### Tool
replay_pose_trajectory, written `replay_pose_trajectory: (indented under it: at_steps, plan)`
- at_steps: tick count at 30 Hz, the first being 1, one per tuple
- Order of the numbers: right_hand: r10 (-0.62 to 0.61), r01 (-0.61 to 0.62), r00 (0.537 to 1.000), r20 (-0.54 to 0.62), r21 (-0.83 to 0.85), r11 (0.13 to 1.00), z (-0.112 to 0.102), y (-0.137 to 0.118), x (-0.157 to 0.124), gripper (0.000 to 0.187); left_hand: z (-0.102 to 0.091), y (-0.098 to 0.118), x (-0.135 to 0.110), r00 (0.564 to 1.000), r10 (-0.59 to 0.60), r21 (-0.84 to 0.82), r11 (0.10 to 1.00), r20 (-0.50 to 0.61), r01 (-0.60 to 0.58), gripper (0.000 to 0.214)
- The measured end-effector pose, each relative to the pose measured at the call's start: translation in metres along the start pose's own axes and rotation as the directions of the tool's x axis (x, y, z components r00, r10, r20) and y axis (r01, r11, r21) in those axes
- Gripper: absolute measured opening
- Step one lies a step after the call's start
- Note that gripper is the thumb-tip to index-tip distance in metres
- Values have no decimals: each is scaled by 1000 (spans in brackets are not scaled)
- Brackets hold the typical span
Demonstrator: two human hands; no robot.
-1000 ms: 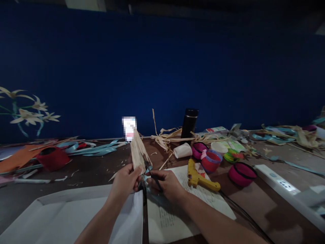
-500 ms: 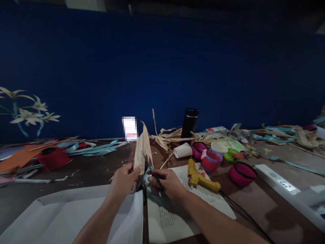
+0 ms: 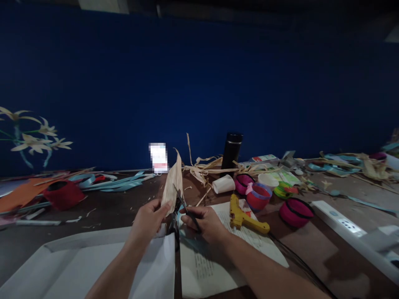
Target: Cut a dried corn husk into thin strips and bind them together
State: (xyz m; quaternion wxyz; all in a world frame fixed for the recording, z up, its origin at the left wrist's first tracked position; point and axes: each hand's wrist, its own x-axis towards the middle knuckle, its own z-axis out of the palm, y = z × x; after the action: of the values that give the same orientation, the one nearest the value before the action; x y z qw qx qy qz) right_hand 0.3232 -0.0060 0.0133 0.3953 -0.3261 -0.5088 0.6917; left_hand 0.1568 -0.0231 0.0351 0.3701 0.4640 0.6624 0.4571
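My left hand (image 3: 151, 218) pinches the lower end of a dry corn husk (image 3: 173, 178), which stands up in a pale, pointed piece. Dark-handled scissors (image 3: 193, 219) are in my right hand (image 3: 207, 224), with fingers closed round the handles. Their blades point up and to the left, at the right side of the husk. I cannot tell whether the blades touch it. Below the hands lie a white sheet (image 3: 118, 265) on the left and a printed paper (image 3: 218, 261) on the right. A yellow glue gun (image 3: 246, 218) rests on the printed paper.
Husk strips (image 3: 205, 168) lie behind, near a black flask (image 3: 232, 151) and a tipped white cup (image 3: 223, 184). Small coloured containers (image 3: 258, 196) stand to the right, before a power strip (image 3: 339, 220). Blue ribbons (image 3: 124, 182) and a red roll (image 3: 64, 195) lie left.
My left hand has moved slightly left with the corn husk, away from the scissors. My right hand holds nearly the same place.
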Motion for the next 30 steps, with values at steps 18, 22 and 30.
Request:
replay_pose_trajectory:
  at_steps: [18, 22, 30]
  plan:
    - [-11, 11, 1000, -16, 12, 1000, 0, 4, 2, 44, 1, 1, 2, 999, -36, -154, 987, 18, 39, 34]
    - [-9, 9, 1000, -12, 18, 1000, 0, 4, 1, 44, 0, -2, 2, 999, -38, -151, 988, 11, 39, 34]
    - [22, -22, 1000, -14, 42, 999, 2, -1, 0, 46, -1, -1, 3, 1000, -26, -114, 993, 17, 28, 35]
